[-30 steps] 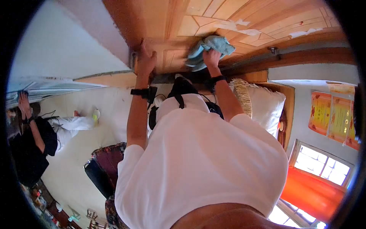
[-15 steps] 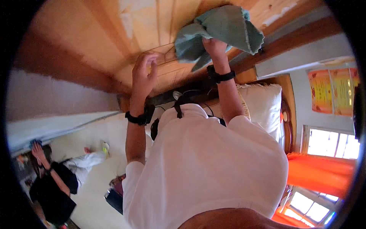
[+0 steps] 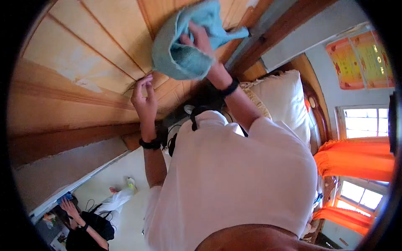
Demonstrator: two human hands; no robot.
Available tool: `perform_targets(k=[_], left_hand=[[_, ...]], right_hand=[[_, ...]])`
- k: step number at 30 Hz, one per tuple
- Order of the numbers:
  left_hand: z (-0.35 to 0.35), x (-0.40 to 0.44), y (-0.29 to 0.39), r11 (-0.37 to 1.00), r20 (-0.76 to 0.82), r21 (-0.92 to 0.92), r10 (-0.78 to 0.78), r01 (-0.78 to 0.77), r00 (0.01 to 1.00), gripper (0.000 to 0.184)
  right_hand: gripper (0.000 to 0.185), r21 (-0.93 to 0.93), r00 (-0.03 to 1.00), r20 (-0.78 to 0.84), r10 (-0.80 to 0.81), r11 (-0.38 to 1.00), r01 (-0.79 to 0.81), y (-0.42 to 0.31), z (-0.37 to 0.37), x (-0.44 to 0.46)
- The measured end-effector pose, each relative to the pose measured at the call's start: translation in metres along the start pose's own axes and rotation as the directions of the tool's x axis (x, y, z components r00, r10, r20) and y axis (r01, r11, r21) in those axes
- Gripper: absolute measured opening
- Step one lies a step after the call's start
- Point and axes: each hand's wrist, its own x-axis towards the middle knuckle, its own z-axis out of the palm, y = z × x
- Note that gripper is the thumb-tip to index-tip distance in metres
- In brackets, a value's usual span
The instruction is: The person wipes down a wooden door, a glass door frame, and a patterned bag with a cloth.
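Note:
A teal cloth (image 3: 182, 60) hangs bunched and folded against the wooden panelling (image 3: 113, 25). My right hand (image 3: 201, 44) is pressed into the folds, with the cloth gathered around its fingers. To the left of the cloth, my left hand (image 3: 144, 98) is raised with fingers loosely bent and apart from the thumb, holding nothing. Its fingertips are at the panelling; whether they touch it I cannot tell. Dark bands circle both my wrists.
A white pillow (image 3: 282, 100) rests against a carved wooden headboard (image 3: 320, 106). Orange curtains (image 3: 356, 159) hang by the windows. Posters (image 3: 356, 60) are on the wall. Another person in a black top (image 3: 90, 232) works at lower left, one hand on a blue cloth (image 3: 65, 197).
My right hand has moved left with the cloth, whose folds have changed shape. My left hand has shifted slightly left and lower. The whole view has tilted, showing more panelling on the left.

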Motion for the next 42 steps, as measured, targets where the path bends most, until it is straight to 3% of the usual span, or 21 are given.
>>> perform_targets(k=[1, 2, 3, 4, 6, 7, 10, 14, 17, 18, 19, 22, 24, 25, 26, 27, 29, 31, 35, 38, 42], left_hand=[[0.004, 0.0, 0.003, 1.0, 0.013, -0.001, -0.001, 0.001, 1.0, 0.011], [0.008, 0.001, 0.006, 1.0, -0.029, -0.022, -0.005, 0.004, 1.0, 0.012], [0.012, 0.003, 0.008, 0.999, -0.071, -0.043, -0.011, 0.008, 0.997, 0.012], [0.015, 0.005, 0.008, 0.999, -0.069, -0.042, -0.009, 0.006, 0.998, 0.012], [0.021, 0.005, 0.006, 0.998, -0.096, -0.058, 0.007, -0.013, 0.995, 0.013], [0.023, 0.005, 0.006, 0.998, -0.099, -0.058, 0.005, -0.011, 0.995, 0.013], [0.025, 0.002, 0.004, 0.994, -0.023, -0.082, -0.071, 0.069, 0.997, 0.015], [0.03, -0.004, -0.008, 0.986, 0.018, -0.129, -0.108, 0.109, 0.994, 0.013], [0.027, -0.008, -0.012, 0.984, -0.02, -0.133, -0.119, 0.116, 0.993, 0.018], [0.025, -0.007, -0.013, 0.983, -0.055, -0.149, -0.116, 0.106, 0.992, 0.023], [0.023, -0.008, -0.015, 0.984, -0.063, -0.142, -0.115, 0.106, 0.991, 0.023], [0.029, -0.011, -0.02, 0.978, -0.143, -0.199, -0.086, 0.056, 0.986, 0.034], [0.025, -0.017, -0.021, 0.988, -0.176, -0.145, -0.08, 0.055, 0.981, 0.037], [0.019, -0.019, -0.022, 0.988, -0.183, -0.145, -0.085, 0.058, 0.979, 0.037], [0.011, -0.018, -0.02, 1.0, -0.238, -0.004, 0.014, -0.016, 0.971, 0.037], [0.003, -0.018, -0.016, 0.987, -0.274, 0.14, 0.118, -0.082, 0.954, 0.038], [-0.018, -0.009, 0.002, 0.971, -0.33, 0.188, 0.205, -0.149, 0.921, 0.038], [-0.044, -0.003, 0.009, 0.821, -0.324, 0.533, 0.422, -0.205, 0.847, 0.04], [-0.069, 0.008, 0.018, 0.704, -0.379, 0.702, 0.493, -0.104, 0.783, 0.045], [-0.07, 0.015, 0.009, 0.638, -0.322, 0.77, 0.425, -0.028, 0.846, 0.056], [-0.072, 0.014, -0.005, 0.654, -0.268, 0.75, 0.438, -0.099, 0.858, 0.061]], right_hand=[[0.049, 0.311, 0.967, -0.117, 0.225, 0.933, -0.18, 0.009, 0.001, 0.018], [0.05, 0.606, 0.878, -0.158, 0.451, 0.746, -0.275, 0.016, 0.001, 0.03], [0.05, 0.607, 0.876, -0.162, 0.454, 0.746, -0.274, 0.027, -0.005, 0.023], [0.05, 0.212, 0.899, -0.067, 0.433, 0.886, -0.412, 0.038, -0.019, 0.011], [0.041, -0.106, 0.88, -0.132, 0.457, 0.876, -0.471, 0.061, -0.038, 0.001], [0.033, 0.023, 0.833, -0.291, 0.471, 0.874, -0.486, 0.074, -0.043, 0.003], [0.034, -0.029, 0.741, -0.488, 0.461, 0.84, -0.542, 0.173, -0.025, -0.067], [0.029, -0.055, 0.741, -0.256, 0.62, 0.756, -0.652, 0.172, -0.018, -0.119], [0.025, 0.176, 0.732, -0.185, 0.656, 0.755, -0.632, 0.203, 0.029, -0.199], [0.029, 0.142, 0.491, 0.131, 0.861, 0.474, -0.869, 0.23, 0.046, -0.234], [0.036, -0.004, 0.147, 0.401, 0.904, 0.163, -0.987, 0.244, 0.055, -0.248], [0.034, 0.291, 0.411, 0.201, 0.889, 0.346, -0.892, 0.244, 0.096, -0.269], [0.033, 0.221, 0.384, -0.083, 0.92, 0.393, -0.893, 0.197, 0.067, -0.202], [0.037, 0.204, 0.276, -0.124, 0.953, 0.297, -0.933, 0.167, 0.031, -0.158], [0.033, -0.059, 0.418, -0.285, 0.863, 0.419, -0.906, 0.204, 0.02, -0.166], [0.03, -0.121, 0.553, -0.292, 0.78, 0.544, -0.831, 0.207, -0.01, -0.145], [0.028, -0.082, 0.653, -0.423, 0.629, 0.691, -0.718, 0.22, -0.055, -0.101], [0.029, -0.381, 0.647, -0.513, 0.564, 0.526, -0.761, 0.252, -0.082, -0.081], [0.035, -0.469, 0.72, -0.324, 0.614, 0.556, -0.686, 0.323, -0.1, -0.082], [0.052, -0.416, 0.52, -0.196, 0.831, 0.41, -0.812, 0.366, -0.093, -0.1], [0.051, -0.14, 0.623, -0.049, 0.781, 0.612, -0.778, 0.337, -0.093, -0.116]])
